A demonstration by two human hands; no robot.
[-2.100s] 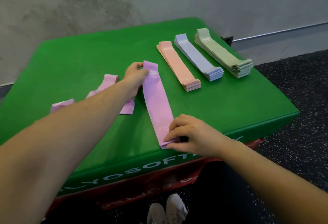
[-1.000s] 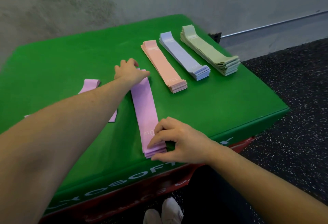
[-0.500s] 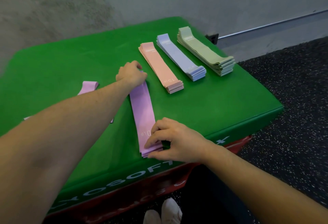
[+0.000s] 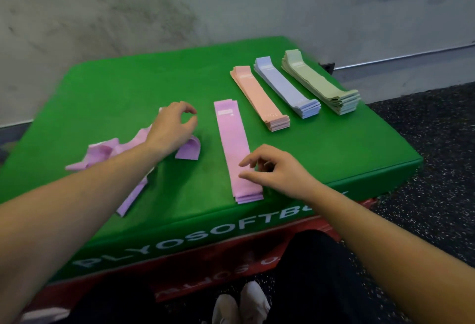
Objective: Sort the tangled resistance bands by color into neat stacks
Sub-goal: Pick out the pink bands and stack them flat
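A neat purple band stack lies on the green plyo box. My right hand hovers at its near end with loosely curled fingers, its fingertips at the top band; it holds nothing. My left hand is off the stack, to its left, above loose tangled purple bands, fingers curled and empty. Further right lie three finished stacks: a peach stack, a blue stack and a green stack.
The box stands on a red box against a grey wall. Speckled black floor lies to the right. My shoes show below the box's front edge.
My left hand has let go of the far end of the purple stack and moved left over the loose purple bands. My right hand has lifted its grip from the near end.
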